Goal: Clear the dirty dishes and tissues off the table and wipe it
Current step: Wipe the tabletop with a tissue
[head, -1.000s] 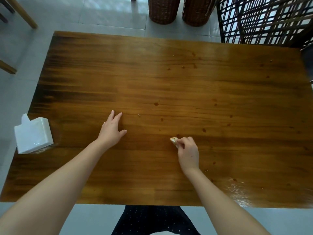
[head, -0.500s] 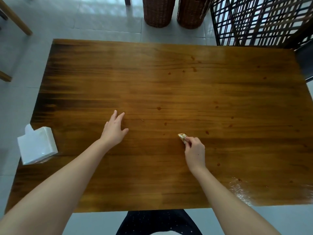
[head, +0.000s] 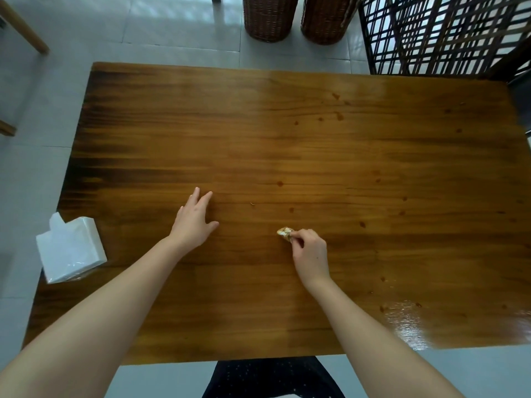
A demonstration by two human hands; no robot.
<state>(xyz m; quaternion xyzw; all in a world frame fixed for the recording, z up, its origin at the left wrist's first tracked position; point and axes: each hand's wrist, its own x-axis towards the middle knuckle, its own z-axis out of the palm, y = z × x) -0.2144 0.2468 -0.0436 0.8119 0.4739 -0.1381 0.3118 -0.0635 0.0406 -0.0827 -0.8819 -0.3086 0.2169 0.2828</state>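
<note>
Pinching crumpled stained tissue wad [head: 285,232]: right hand [head: 311,254] grip; left hand [head: 193,222] flat, splayed on glossy wood table [head: 316,145].

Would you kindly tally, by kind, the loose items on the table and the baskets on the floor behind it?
Tissue pack: 1
Soiled tissue wad, pinched in the right hand: 1
Wicker baskets: 2
Total: 4

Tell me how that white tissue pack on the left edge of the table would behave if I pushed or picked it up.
The tissue pack is probably light, so a push would likely slide it on the glossy table. Its shiny plastic wrap may feel slippery. It looks soft, so it would likely squash rather than hold shape, and it already overhangs the edge, so a nudge outward could drop it.
</note>
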